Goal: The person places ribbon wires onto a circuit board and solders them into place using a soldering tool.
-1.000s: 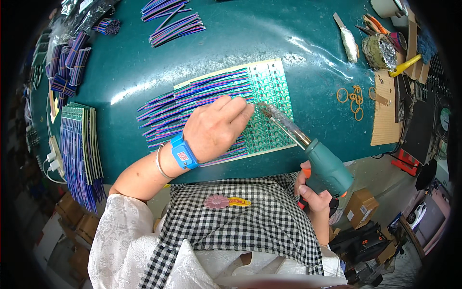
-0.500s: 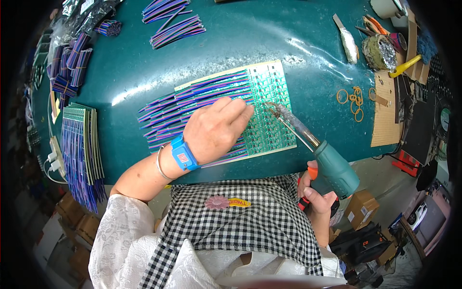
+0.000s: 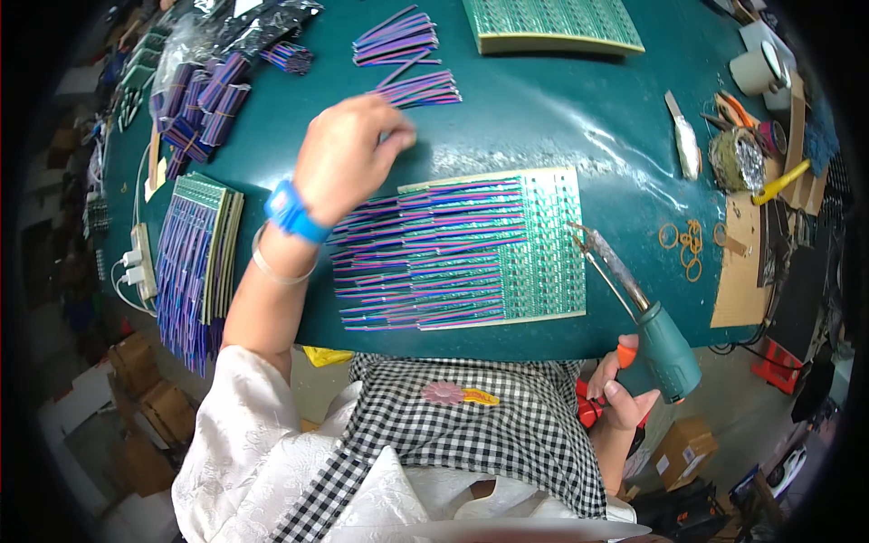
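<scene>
My right hand (image 3: 620, 398) is closed around the grip of a green soldering gun (image 3: 670, 353), whose hot tip is by the right edge of a green circuit board panel (image 3: 554, 249). Rows of blue, pink and black wires (image 3: 462, 217) lie across the panel's left part and stick out past its left edge. My left hand (image 3: 348, 145), with a blue wrist strap, hovers over the table beyond the panel, beside two loose piles of cut wires (image 3: 425, 90). Its fingers are curled and smeared by motion; whether they hold a wire does not show.
At the left stands a stack of wired panels (image 3: 195, 258), with banded wire bundles (image 3: 217, 100) behind and a power strip (image 3: 140, 262) beside it. More green panels (image 3: 557, 18) sit at the far edge. Rubber bands (image 3: 692, 249), a wrapped blade (image 3: 685, 140) and cardboard (image 3: 738, 262) lie right.
My left hand has lifted off the panel's wires and gone away and left, toward the loose wire piles. The soldering gun stays in my right hand near the panel. The view has shifted.
</scene>
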`<state>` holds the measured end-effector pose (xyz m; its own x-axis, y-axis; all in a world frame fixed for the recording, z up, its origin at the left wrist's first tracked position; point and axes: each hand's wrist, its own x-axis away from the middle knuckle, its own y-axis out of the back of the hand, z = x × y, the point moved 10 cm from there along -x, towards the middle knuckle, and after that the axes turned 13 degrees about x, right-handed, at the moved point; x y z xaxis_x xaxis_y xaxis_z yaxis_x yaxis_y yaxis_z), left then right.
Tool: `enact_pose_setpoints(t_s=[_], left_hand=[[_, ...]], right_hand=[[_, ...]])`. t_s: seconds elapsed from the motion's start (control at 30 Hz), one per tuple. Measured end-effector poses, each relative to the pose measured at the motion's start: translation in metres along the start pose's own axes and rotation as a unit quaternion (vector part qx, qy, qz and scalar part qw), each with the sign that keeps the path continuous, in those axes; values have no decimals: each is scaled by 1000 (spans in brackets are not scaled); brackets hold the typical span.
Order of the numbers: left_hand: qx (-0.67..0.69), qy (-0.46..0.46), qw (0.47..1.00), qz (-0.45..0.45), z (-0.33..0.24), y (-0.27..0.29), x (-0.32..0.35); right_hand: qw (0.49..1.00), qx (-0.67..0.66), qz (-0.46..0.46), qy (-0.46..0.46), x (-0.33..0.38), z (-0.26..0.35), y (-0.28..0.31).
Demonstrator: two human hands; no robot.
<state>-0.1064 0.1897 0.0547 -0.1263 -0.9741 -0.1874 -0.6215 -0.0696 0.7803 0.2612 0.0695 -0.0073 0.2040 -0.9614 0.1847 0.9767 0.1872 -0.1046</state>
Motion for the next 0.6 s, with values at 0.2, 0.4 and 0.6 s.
enact_pose_setpoints(t_s=[0.2, 0.4, 0.6], left_hand=[[-62, -29, 993, -101, 31, -19, -31], [0, -32, 993, -114, 22, -14, -26], [62, -26, 994, -88, 6, -9, -21]], right_hand=[[1000, -4, 19, 19, 5, 5, -3], [1000, -5, -6, 12, 7, 2, 5], [1000, 0, 7, -1, 3, 1, -1]])
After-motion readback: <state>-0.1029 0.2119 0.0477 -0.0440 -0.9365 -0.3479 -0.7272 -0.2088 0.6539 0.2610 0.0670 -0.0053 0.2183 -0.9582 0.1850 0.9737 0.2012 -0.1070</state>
